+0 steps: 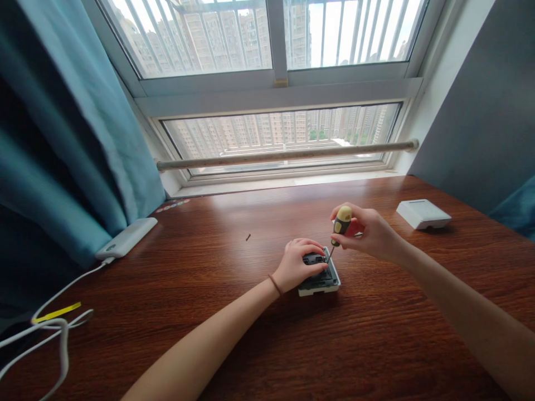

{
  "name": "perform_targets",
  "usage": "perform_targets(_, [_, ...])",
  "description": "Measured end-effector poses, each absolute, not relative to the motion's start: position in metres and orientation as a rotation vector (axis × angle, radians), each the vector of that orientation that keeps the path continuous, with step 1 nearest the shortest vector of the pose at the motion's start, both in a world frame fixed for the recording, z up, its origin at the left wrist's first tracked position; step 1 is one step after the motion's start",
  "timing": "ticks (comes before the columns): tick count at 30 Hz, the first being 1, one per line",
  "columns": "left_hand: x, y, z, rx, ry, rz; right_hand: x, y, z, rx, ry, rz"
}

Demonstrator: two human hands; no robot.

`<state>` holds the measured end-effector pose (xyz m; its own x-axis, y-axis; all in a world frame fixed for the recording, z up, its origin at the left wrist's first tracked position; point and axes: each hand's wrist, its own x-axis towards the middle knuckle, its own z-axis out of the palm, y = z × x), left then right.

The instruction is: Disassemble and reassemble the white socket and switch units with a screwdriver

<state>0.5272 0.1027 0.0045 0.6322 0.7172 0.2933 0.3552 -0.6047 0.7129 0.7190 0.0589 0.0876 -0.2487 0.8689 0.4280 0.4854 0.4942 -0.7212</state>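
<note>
A small white device housing (320, 291) with a dark inside lies on the wooden table, its open side up. My left hand (298, 260) rests over its left part, fingers bent around the far side and thumb across the middle, gripping it. In my right hand (363, 228) is a yellow and black screwdriver (341, 220), pinched by the handle. The screwdriver leans slightly, and its shaft points down into the housing near my left fingertips. What the tip touches is too small to make out.
A small dark screw (248, 237) lies left of the housing. At the right stands a white box-shaped cover (423, 214). A white power bank (127, 238) with a white cable (69, 289) sits by the blue curtain (83, 122). The window (280, 133) borders the table's far edge.
</note>
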Motion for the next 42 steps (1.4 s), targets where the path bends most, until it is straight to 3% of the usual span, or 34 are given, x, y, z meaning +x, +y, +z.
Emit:
perform_targets(11, [0.514, 0.111, 0.011, 2.439, 0.715, 0.404, 0.727, 0.056, 0.093, -1.119, -1.914, 0.693])
perform_targets(31, [0.516, 0.107, 0.012, 2.550, 0.707, 0.405, 0.725, 0.053, 0.095, -1.176, -1.936, 0.646])
perform_targets(39, [0.516, 0.109, 0.013, 2.559, 0.699, 0.355, 0.711, 0.054, 0.083, -1.343, -1.804, 0.160])
perform_targets(42, [0.516, 0.109, 0.013, 2.562, 0.693, 0.345, 0.712, 0.057, 0.080, -1.385, -1.687, 0.146])
